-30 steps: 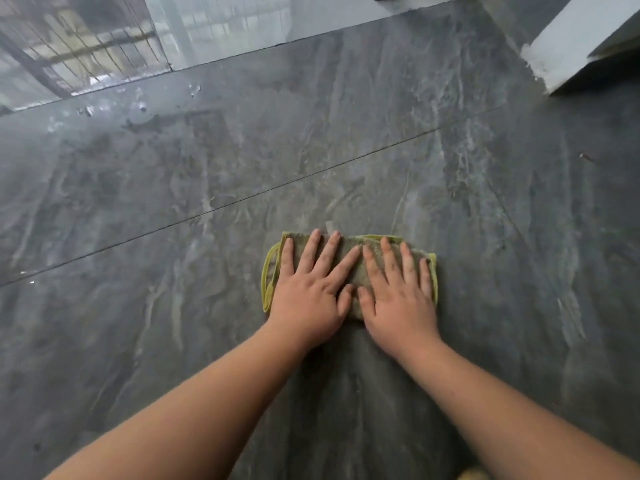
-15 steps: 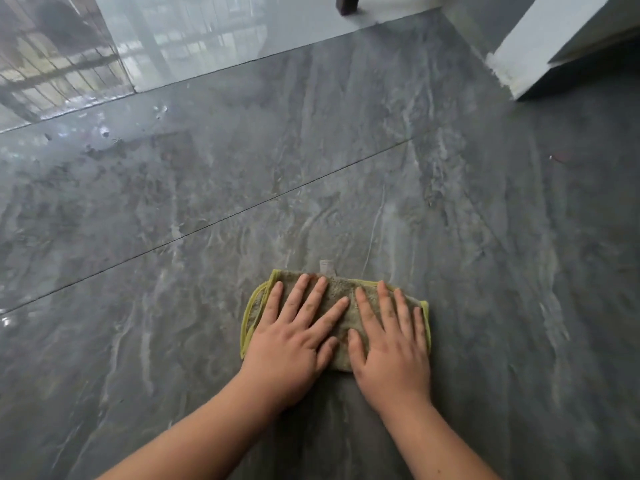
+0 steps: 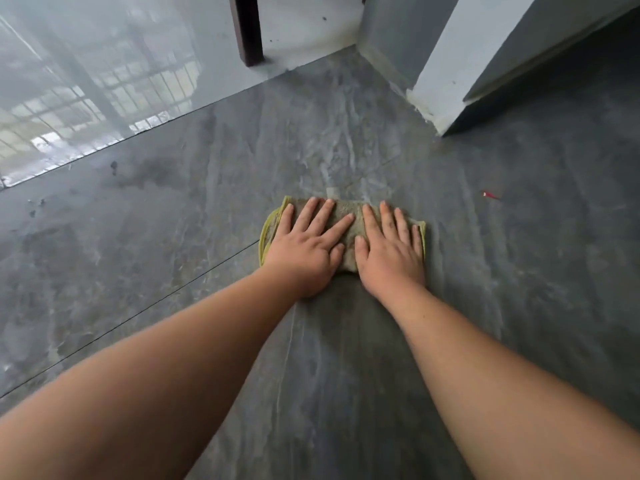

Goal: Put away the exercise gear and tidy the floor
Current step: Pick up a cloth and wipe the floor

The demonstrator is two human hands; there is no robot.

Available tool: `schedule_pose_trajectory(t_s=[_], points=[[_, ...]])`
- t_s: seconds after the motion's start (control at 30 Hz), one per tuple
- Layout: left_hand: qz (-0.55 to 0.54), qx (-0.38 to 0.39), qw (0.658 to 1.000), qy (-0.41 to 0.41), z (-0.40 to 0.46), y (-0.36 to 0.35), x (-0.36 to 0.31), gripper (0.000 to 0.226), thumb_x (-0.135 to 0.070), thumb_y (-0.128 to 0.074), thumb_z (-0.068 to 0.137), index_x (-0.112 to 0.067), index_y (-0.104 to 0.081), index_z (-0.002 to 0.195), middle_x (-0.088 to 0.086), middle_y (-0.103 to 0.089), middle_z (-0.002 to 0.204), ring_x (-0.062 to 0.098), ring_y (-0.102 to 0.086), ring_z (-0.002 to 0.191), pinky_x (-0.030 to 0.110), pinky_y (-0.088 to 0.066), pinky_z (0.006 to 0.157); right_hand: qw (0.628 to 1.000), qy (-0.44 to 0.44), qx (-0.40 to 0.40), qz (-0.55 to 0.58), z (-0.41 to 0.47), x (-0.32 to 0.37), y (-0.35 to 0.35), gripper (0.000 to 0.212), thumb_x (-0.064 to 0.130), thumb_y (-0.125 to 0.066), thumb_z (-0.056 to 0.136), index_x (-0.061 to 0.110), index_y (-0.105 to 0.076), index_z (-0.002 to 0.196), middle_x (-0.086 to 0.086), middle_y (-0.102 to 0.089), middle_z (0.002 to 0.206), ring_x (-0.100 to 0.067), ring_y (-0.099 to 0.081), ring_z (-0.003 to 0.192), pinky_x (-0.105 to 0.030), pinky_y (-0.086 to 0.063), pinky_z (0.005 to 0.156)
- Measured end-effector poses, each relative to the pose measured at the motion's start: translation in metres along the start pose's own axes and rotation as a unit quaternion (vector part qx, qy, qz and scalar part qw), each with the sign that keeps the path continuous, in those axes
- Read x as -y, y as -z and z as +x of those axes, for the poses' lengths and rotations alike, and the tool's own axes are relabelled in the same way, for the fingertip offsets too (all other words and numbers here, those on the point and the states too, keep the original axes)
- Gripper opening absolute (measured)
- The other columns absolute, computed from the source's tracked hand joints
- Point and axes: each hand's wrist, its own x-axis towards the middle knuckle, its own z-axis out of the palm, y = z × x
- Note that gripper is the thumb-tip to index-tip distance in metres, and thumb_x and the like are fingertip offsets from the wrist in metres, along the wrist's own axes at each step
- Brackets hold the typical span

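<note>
A folded olive-green cloth (image 3: pixel 349 211) with a yellow hem lies flat on the dark grey marbled floor (image 3: pixel 173 237). Both of my hands press down on it side by side with straight, spread fingers. My left hand (image 3: pixel 306 251) covers the cloth's left half, and my right hand (image 3: pixel 389 252) covers its right half. The middle of the cloth is mostly hidden under my palms. No exercise gear is in sight.
A white wall corner (image 3: pixel 446 95) juts in at the upper right. A dark wooden furniture leg (image 3: pixel 246 29) stands on the pale glossy tiles at the top. A tiny red scrap (image 3: pixel 490 195) lies on the floor to the right of the cloth.
My hands have pushed the cloth forward along the floor, closer to the wall corner and the wooden leg. A wiped streak trails behind them towards me.
</note>
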Motion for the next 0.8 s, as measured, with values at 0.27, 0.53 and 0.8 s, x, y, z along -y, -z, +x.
schedule_pose_trajectory(t_s=[0.27, 0.53, 0.8], points=[[0.005, 0.038, 0.999, 0.026, 0.019, 0.010, 0.001, 0.057, -0.051, -0.013, 0.099, -0.046, 0.006, 0.152, -0.003, 0.009, 0.165, 0.022, 0.014, 0.151, 0.053, 0.010, 0.119, 0.998, 0.000, 0.055, -0.013, 0.020, 0.001, 0.009, 0.061, 0.050, -0.019, 0.099, 0.037, 0.000, 0.156, 0.008, 0.003, 0.165, -0.017, 0.004, 0.151, -0.046, 0.005, 0.121], [-0.041, 0.062, 0.994, 0.082, -0.114, -0.006, -0.012, 0.059, -0.052, -0.012, 0.098, -0.045, 0.010, 0.152, -0.003, 0.018, 0.163, 0.022, 0.025, 0.148, 0.054, 0.012, 0.118, 0.992, 0.066, 0.101, -0.032, -0.092, 0.033, 0.005, 0.066, 0.052, -0.011, 0.095, 0.034, 0.009, 0.155, 0.004, 0.014, 0.164, -0.018, 0.014, 0.150, -0.047, 0.006, 0.121], [-0.102, 0.026, 0.982, 0.154, -0.294, -0.035, -0.014, 0.060, -0.051, -0.028, 0.097, -0.042, -0.012, 0.154, 0.000, -0.003, 0.165, 0.026, 0.009, 0.151, 0.056, 0.003, 0.118, 0.975, 0.182, 0.096, -0.083, -0.231, 0.078, -0.023, 0.072, 0.050, -0.029, 0.091, 0.021, -0.020, 0.156, -0.009, -0.014, 0.164, -0.028, -0.007, 0.151, -0.055, -0.010, 0.118]])
